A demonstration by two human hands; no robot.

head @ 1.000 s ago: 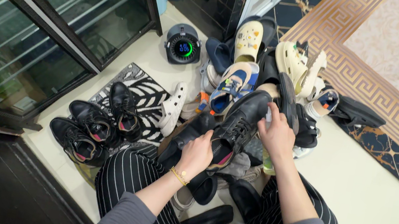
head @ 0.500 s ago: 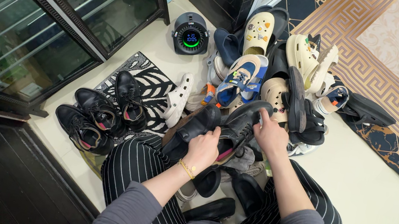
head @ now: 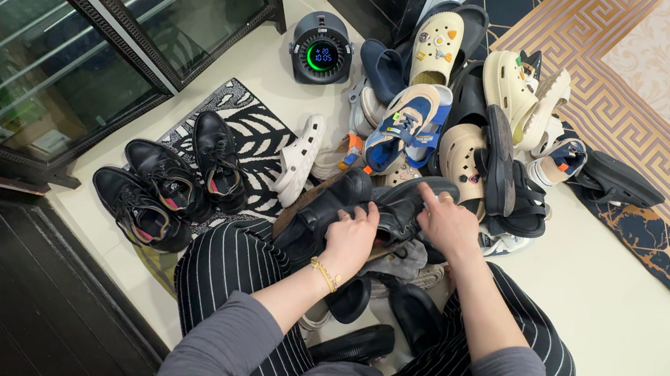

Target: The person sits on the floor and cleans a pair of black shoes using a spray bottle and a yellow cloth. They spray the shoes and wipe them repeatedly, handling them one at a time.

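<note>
Three black lace-up shoes [head: 165, 190] at frame left on a patterned mat [head: 256, 142], left hand [head: 351, 239] and right hand [head: 446, 223] both clamped on a black leather shoe [head: 398, 208] at centre, long axis running lower left to upper right, toe towards the shoe pile [head: 468, 111].

Screen: small round display [head: 320, 54] on top of the dark grey round device [head: 323, 30]
Place: on the pale floor, far centre, left of the shoe pile
Colours: green glowing ring, bluish marks inside, black background
</note>
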